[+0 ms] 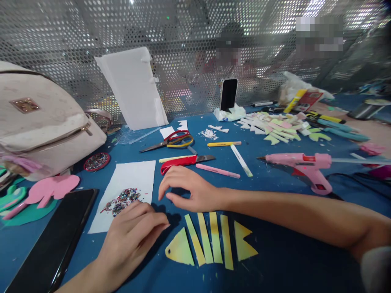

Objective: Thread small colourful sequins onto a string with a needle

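My left hand (134, 234) rests at the lower edge of a white paper sheet (137, 173) bearing a pile of tiny coloured gems (126, 199). Its fingers are bent and pressed together; anything inside them is hidden. Above the cut fish, my right hand (191, 188) curves with thumb and fingers apart, holding nothing visible. The yellow-green fish lies in separate pieces: a head (181, 249) with a dark eye, several strips (216, 238) and a notched tail (245, 243). Just beyond the right hand are a red-handled utility knife (183, 162) and a pink marker (218, 171).
A pink glue gun (301, 160) lies at right with its cord. Scissors (171, 141), a yellow marker (224, 144), foam scraps (281, 126) and a propped phone (229, 95) lie farther back. At left are a black phone (53, 240), pink foam shape (55, 189) and backpack (49, 118).
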Motion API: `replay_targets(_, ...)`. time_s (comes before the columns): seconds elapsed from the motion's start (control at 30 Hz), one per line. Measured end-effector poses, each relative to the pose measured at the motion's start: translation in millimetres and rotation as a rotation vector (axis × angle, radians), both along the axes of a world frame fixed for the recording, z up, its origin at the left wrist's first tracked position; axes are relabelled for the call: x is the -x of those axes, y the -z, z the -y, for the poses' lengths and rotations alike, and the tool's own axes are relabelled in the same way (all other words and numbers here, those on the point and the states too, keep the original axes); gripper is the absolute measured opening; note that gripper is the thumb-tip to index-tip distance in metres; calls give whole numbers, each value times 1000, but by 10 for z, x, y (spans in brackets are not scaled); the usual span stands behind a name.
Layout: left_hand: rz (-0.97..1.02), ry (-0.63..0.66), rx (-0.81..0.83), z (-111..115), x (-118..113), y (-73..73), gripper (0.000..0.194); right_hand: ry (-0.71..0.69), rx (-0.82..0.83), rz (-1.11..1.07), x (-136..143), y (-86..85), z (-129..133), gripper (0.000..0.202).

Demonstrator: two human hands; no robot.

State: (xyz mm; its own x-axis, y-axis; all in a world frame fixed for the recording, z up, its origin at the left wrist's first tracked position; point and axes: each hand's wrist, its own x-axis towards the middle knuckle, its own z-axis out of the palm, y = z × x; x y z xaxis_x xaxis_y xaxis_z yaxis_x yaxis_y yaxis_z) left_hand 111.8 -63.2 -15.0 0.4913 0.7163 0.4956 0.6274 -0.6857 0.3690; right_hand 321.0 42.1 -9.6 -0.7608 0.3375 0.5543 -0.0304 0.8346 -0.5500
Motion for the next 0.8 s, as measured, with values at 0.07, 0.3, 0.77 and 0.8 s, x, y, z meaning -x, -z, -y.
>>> replay_targets(0.07, 19, -25, 5, -16, 3, -25, 12, -61, -41, 52, 0, 12, 5, 12)
replay_targets(0.3, 88, -115, 85, -24, 11, -83, 10, -113, -152, 101, 14, 57, -10, 12)
replay_targets(0.77, -109, -488, 250, -594, 825, -359, 38, -38, 11, 20, 19, 62, -15, 12)
replay_targets(0.8, -122, -486, 295, -649, 905, -352, 40, -37, 12, 17, 20, 62, -14, 12)
